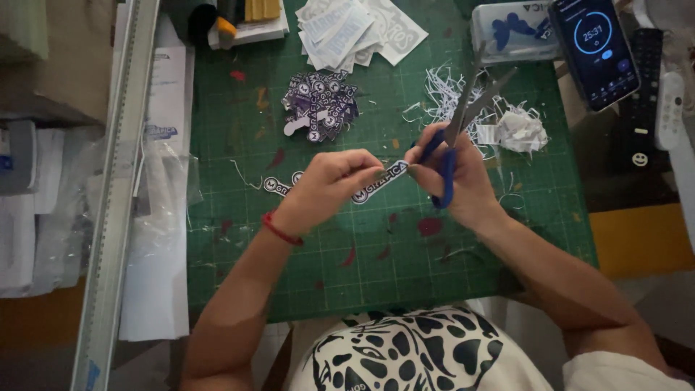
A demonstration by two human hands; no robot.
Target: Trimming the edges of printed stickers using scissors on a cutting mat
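The left hand pinches a narrow dark printed sticker strip between thumb and fingers, above the green gridded cutting mat on the surface. The right hand has its fingers through the blue-handled steel scissors, blades pointing up and slightly parted. Blade and fingertips sit close; a slip could nick skin or cut into the print, and the thin strip might twist.

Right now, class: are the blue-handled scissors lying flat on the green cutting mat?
No, the right hand holds the scissors up above the cutting mat, blades pointing away from the person.
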